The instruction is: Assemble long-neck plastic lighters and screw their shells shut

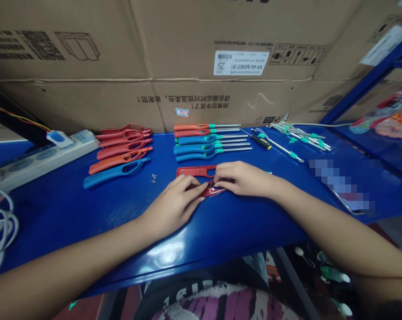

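Two red halves of a long-nosed lighter casing lie in front of me. The upper half [194, 171] rests on the table behind my fingers. My left hand [176, 202] grips the lower half [207, 191], thumb and fingertips at its edge. The fingers of my right hand [243, 178] are pinched together over the same half, at a small dark part [211, 183] with thin white wire [217, 190]. Whether the right fingers hold the part or the wire is hard to see. My hands cover much of the casing.
Red, orange and blue casings [121, 152] lie at the left, near a power strip [37, 158]. Lighters with metal tubes [204, 139] lie in a row behind my hands. Small screws [154, 178], a screwdriver [261, 140], loose tubes [307, 138] and a phone [341, 186] surround them.
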Action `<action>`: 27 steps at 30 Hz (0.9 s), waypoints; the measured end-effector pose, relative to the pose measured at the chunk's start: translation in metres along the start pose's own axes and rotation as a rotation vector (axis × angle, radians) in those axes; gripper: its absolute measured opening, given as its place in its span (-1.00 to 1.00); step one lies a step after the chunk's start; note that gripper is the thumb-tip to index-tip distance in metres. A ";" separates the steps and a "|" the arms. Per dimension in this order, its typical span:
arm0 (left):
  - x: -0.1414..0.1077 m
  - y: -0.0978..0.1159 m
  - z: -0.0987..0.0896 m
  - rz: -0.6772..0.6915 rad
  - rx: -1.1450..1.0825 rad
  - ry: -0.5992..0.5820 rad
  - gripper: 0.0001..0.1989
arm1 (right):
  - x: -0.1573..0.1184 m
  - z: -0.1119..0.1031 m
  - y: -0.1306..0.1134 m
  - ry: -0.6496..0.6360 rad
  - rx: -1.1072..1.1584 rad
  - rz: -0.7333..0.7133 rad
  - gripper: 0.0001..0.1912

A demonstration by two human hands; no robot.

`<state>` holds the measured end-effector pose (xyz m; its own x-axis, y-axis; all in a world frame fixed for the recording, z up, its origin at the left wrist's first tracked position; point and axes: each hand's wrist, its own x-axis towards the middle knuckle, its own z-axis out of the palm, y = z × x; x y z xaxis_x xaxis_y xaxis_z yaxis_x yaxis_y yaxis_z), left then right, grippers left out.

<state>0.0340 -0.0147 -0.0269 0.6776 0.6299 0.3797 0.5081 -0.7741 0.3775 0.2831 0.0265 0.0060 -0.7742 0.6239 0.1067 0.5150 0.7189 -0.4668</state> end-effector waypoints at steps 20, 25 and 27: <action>0.001 0.005 0.000 0.018 0.002 -0.065 -0.69 | -0.011 -0.024 -0.007 -0.140 0.234 0.139 -0.88; 0.001 0.005 -0.001 0.017 0.009 -0.100 -0.65 | -0.010 -0.021 -0.006 -0.165 0.181 0.110 -0.84; 0.001 0.005 -0.002 0.019 0.011 -0.112 -0.63 | -0.009 -0.020 -0.007 -0.165 0.154 0.097 -0.82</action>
<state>0.0367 -0.0182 -0.0231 0.7422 0.6044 0.2894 0.4997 -0.7870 0.3620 0.2941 0.0220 0.0257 -0.7801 0.6201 -0.0835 0.5372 0.5955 -0.5973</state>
